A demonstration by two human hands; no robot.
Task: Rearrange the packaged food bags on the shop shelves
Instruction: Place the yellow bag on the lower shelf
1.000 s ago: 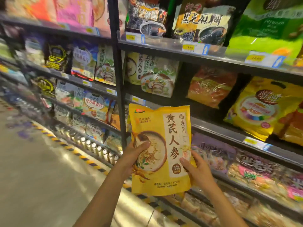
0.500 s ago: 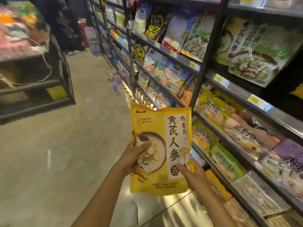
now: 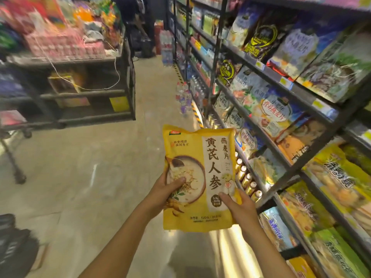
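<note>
A yellow oatmeal bag [image 3: 200,153] with a bowl picture and dark lettering is held upright in front of me, over the aisle floor. My left hand [image 3: 163,192] grips its lower left edge, thumb on the front. My right hand [image 3: 240,205] grips the lower right edge, thumb across the front. The shop shelves [image 3: 285,157] run along the right, packed with other food bags; the yellow bag is out in the aisle, left of them.
A dark metal display rack [image 3: 90,93] with pink and mixed goods stands at the left. Water bottles [image 3: 183,97] sit on the floor by the shelf base. Small bottles [image 3: 247,179] line the low shelf. A dark object [image 3: 14,243] lies at bottom left.
The view has swung left, from facing the shelves to looking down the aisle. Both hands keep the same grip on the yellow bag, which stays in front of me.
</note>
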